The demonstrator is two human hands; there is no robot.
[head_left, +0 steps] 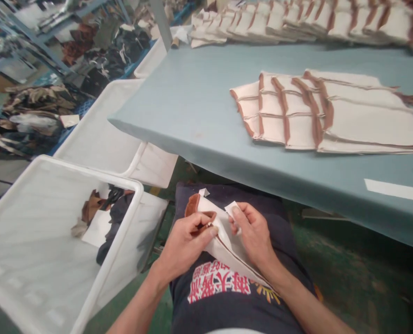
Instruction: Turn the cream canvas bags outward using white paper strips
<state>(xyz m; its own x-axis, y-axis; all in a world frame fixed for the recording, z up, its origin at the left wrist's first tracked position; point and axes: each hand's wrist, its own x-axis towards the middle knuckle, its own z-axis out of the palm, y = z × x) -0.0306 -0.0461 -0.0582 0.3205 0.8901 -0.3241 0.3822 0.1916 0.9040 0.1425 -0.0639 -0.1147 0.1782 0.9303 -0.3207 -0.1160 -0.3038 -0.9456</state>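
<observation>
Over my lap I hold a cream fabric piece with brown trim at its rounded end. My left hand is closed on the brown-trimmed edge, thumb and fingers pinching it. My right hand grips the same piece from the right, and its fingertips pinch a small white tag at the top. A dark blue apron with red and white lettering lies under the piece.
A grey-green table stands ahead with a fanned stack of cream and brown pieces and a longer row at the back. A white bin with scraps sits at my left, more bins behind it.
</observation>
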